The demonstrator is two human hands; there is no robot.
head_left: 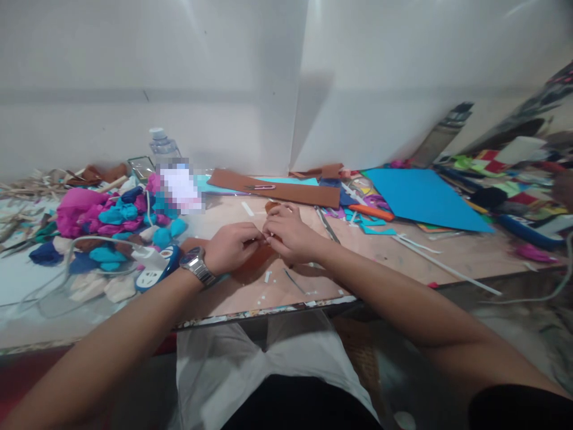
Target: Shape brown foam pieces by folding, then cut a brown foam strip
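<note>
Over the middle of the table, my left hand and my right hand meet at the fingertips, both closed in a pinch. What lies between the fingers is too small and blurred to make out. Directly beneath them is a brown sheet, partly covered by the hands; I cannot tell whether they grip it. A watch is on my left wrist. Beyond the hands, a long brown strip lies flat, with small pink-handled thread snips on top.
At left, crumpled pink and blue paper pieces lie around a power strip with a plugged-in cable. A clear bottle stands behind. At right are a blue sheet, an orange cutter and a thin white stick.
</note>
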